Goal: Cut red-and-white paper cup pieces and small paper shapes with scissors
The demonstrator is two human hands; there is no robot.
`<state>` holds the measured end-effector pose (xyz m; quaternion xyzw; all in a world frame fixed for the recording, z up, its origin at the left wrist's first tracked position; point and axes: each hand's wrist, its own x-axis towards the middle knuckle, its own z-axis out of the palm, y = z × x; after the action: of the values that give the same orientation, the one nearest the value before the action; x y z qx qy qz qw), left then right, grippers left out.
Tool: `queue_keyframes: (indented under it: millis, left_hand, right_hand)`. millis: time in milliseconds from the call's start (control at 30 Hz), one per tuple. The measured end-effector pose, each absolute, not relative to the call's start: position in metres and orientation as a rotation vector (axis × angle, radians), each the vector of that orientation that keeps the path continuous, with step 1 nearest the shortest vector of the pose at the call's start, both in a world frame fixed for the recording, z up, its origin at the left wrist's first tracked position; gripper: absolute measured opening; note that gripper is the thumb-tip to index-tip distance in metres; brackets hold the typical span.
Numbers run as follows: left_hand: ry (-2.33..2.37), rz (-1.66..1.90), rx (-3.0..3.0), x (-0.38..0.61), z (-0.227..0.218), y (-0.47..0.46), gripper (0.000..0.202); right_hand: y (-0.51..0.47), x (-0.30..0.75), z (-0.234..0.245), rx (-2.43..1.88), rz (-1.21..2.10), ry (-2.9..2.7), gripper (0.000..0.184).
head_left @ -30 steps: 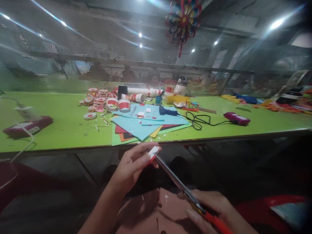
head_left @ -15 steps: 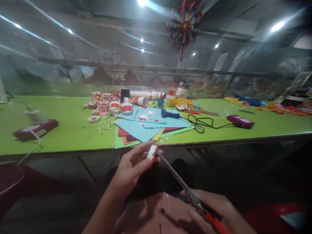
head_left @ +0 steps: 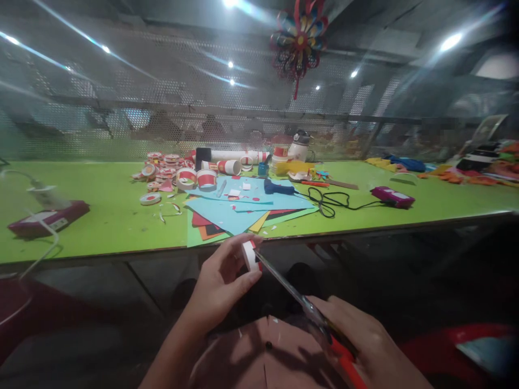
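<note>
My left hand (head_left: 221, 281) pinches a small white and red paper piece (head_left: 250, 255) just below the table's front edge. My right hand (head_left: 365, 346) grips the orange handles of a pair of scissors (head_left: 302, 305). The long blades point up and left, and their tips meet the paper piece. Both hands hover over my lap, in front of a stack of coloured paper sheets (head_left: 239, 210) on the green table (head_left: 101, 216).
Red and white paper cups and rings (head_left: 178, 173) lie at the back of the table. A blue glue gun (head_left: 278, 188) with a black cord, a bottle (head_left: 299, 145) and two maroon boxes (head_left: 393, 195) (head_left: 44, 219) also rest there. A paper pinwheel (head_left: 298, 40) hangs above.
The paper piece has turned in my left fingers, from flat to edge-on. My right hand has risen and closed further round the scissor handles.
</note>
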<state>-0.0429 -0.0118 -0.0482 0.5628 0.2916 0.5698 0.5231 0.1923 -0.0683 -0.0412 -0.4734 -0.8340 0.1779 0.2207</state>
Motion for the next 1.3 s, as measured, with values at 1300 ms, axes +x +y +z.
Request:
queue_keyframes:
  millis: [1300]
  left_hand:
    - [0.811,1.662,1.695,-0.021,-0.063,-0.014,0.059]
  right_hand:
    - [-0.065,0.222,-0.029,-1.19,0.09,-2.545,0.059]
